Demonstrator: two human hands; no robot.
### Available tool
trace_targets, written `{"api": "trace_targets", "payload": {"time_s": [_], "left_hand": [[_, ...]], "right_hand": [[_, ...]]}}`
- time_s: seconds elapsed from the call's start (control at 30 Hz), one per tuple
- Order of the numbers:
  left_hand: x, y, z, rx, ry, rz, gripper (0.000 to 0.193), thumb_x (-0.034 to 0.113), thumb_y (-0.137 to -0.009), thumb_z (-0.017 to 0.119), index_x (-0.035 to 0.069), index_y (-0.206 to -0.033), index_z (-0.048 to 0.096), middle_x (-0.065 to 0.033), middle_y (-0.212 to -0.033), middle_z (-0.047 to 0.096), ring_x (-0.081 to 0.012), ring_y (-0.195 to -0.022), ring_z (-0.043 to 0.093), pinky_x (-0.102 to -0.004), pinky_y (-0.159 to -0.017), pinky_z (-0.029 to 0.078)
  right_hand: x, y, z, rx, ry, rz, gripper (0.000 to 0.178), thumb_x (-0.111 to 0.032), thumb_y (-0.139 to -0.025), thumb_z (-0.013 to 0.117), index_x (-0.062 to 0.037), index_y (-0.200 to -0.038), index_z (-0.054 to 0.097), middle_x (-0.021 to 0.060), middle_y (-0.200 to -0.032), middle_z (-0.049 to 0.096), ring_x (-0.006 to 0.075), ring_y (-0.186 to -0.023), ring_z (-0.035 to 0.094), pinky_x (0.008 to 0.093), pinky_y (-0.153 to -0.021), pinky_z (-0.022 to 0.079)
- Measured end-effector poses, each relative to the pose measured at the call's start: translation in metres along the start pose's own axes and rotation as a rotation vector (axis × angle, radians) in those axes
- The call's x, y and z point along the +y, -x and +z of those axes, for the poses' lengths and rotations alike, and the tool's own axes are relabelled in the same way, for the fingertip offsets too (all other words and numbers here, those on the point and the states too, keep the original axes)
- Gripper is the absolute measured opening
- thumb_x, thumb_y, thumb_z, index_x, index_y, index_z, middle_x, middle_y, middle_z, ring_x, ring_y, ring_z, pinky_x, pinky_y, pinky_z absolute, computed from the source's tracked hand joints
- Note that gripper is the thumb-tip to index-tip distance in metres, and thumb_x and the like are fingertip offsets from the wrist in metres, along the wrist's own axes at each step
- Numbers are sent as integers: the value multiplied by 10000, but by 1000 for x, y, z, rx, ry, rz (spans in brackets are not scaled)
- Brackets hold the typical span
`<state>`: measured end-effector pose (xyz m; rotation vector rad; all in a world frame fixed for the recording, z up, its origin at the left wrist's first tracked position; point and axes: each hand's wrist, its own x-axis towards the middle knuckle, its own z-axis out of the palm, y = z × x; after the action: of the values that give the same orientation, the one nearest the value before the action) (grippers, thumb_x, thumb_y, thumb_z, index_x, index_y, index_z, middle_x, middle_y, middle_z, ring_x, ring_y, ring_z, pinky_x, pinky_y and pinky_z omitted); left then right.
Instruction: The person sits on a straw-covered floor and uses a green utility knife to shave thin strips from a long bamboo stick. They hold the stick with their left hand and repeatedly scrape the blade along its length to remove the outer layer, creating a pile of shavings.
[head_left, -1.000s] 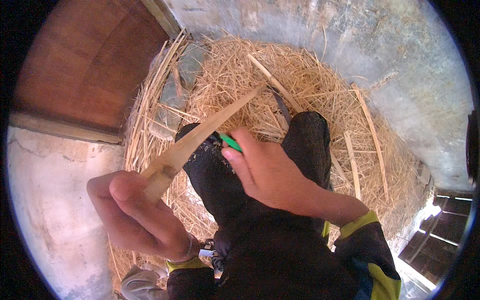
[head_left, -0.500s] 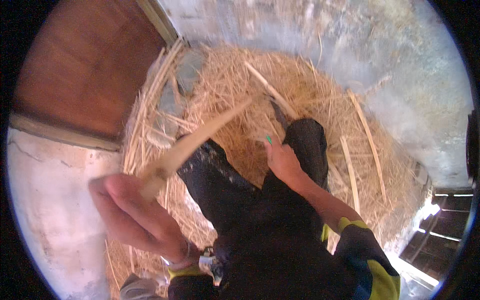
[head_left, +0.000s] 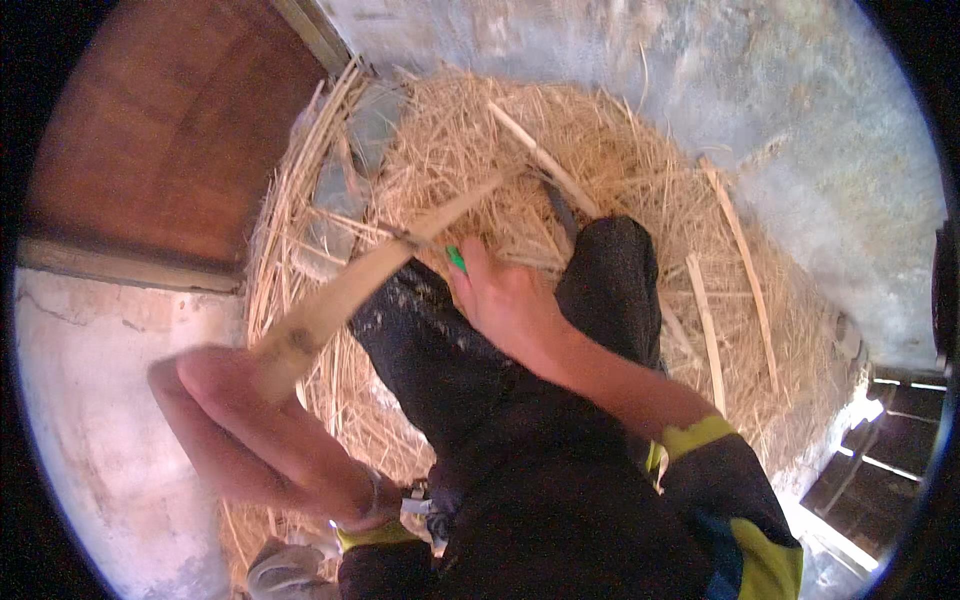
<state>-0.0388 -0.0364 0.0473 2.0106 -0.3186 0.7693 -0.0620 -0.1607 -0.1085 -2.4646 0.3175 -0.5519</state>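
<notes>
Pale wood strip: it slants up and away, over the left knee, with its thin tip out above the straw.
Left hand: its grip is clamped on the wide, low end of the strip. I see nothing else holding it, so a hard push could make the far tip swing or twist.
Right hand: its grip is closed around a green handle. Only a bit of green peeks out. If those fingers got sweaty, the handle could turn.
Thin blade: it runs from the handle across the strip. It's blurry, so I can't tell if it touches the wood. If it skidded off, it could nick the knee close by.
Dark spot: it looks like a knot, near the left hand. The blade could catch there and jump at the fingers.
Loose straw: it is all around the legs. A dropped blade could hide in it.
Dark flat thing: it lies by the right knee. I can't tell what it is, but if it is sharp, that knee could get poked.
</notes>
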Motion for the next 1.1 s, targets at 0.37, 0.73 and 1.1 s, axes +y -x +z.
{"api": "trace_targets", "payload": {"time_s": [0.37, 0.73, 1.1], "left_hand": [[-28, -28, 1, 7, 69, 115, 345, 250, -945, 378, 28, -682, 400, -26, -596, 358, -101, -578, 331, -246, -514, 293], [9, 1, 7, -25, 103, 59, 280, 260, -926, 436, 59, -740, 378, 13, -662, 299, -75, -634, 323, -214, -548, 315], [-7, -5, 12, 196, -47, 49, 316, 314, -901, 457, 29, -765, 470, -15, -685, 370, -137, -659, 412, -251, -593, 413]], "right_hand": [[105, 51, 28, -99, 69, 278, 229, -193, -883, 448, 0, -1004, 460, 202, -638, 561, 389, -561, 554, 487, -544, 457], [-28, -8, -45, -143, -182, 90, 191, -161, -869, 486, 6, -934, 420, 227, -550, 523, 400, -543, 562, 476, -489, 449], [74, 14, -21, -156, -156, 357, 292, -241, -910, 411, 26, -1022, 449, 252, -647, 547, 418, -614, 569, 463, -565, 462]]}}
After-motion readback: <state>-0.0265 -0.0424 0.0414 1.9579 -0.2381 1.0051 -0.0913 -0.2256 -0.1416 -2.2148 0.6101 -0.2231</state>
